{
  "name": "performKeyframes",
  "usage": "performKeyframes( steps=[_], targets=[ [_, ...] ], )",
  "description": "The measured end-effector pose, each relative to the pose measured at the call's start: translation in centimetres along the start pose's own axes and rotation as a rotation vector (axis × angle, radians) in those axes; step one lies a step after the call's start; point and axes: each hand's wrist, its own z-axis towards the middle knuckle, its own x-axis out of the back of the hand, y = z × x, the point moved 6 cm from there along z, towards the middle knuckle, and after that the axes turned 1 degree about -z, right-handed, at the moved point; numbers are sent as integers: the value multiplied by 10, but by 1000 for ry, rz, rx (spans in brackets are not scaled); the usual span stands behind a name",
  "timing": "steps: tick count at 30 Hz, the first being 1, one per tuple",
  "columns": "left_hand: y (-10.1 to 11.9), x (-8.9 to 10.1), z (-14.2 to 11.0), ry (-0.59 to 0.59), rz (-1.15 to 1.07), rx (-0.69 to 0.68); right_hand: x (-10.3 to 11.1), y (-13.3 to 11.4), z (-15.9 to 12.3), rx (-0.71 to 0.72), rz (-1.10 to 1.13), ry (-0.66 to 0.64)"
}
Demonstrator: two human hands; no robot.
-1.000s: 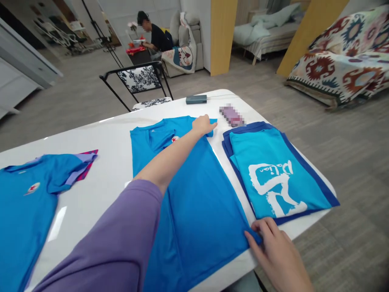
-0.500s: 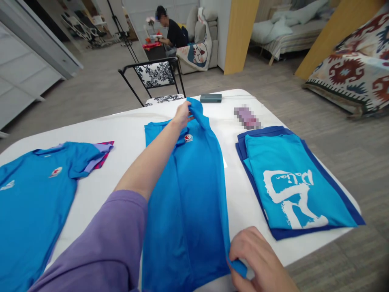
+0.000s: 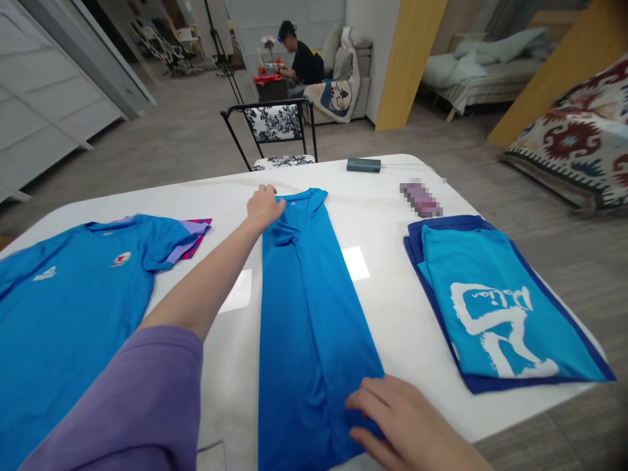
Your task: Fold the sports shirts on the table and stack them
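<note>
A blue T-shirt (image 3: 304, 314) lies folded into a long narrow strip in front of me, its collar at the far end. My left hand (image 3: 263, 207) is at the strip's far left corner beside the collar, thumb and fingers apart, fingertips partly hidden. Over the near right edge, by the hem, my right hand (image 3: 397, 418) has loosely spread fingers and grips no cloth. To the left, another blue T-shirt (image 3: 88, 314) with a small round badge is spread flat, purple and red cloth showing beneath its sleeve. A folded stack of blue shirts (image 3: 490, 307) with white lettering on top sits to the right.
On the white table (image 3: 387, 288) are a dark power bank (image 3: 364, 165) with a cable and a blurred purple thing (image 3: 420, 199). A black-framed chair (image 3: 275, 127) stands at the far edge. Beyond, a person (image 3: 301, 62) sits by a sofa (image 3: 363, 78).
Both hands folded the shirt's right side leftward over its middle, covering the badge and narrowing the strip. The right hand has let go of the hem. The view has turned left.
</note>
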Motion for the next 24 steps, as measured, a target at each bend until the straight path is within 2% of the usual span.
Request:
performKeyframes(
  steps=[2,3,6,10,12,14,17,18,20,22,24],
  targets=[
    [26,-18,19,-36,-7,-107,10,27,-9,-245,3,167],
    [38,-29,29,-58,-10,-142,11,40,-15,-343,-17,211],
    [71,-67,59,-114,6,-186,1,71,-34,-561,-86,206],
    [98,-108,84,-161,56,-187,-12,87,-46,-632,6,91],
    [101,-116,92,-143,76,-154,5,86,-38,-608,61,44],
    [96,-111,96,-105,91,-104,43,85,-15,-533,33,16],
    [72,-85,90,-75,118,-59,119,100,56,-410,-124,-53],
    [59,-72,85,-75,130,-56,142,113,90,-386,-166,-100],
    [28,-46,70,-73,179,-58,179,144,173,-301,-238,-96],
    [-7,-22,52,-66,263,-59,199,182,264,-218,-252,-43],
    [-40,-9,36,-74,340,-51,201,224,347,-221,-177,26]
  ],
)
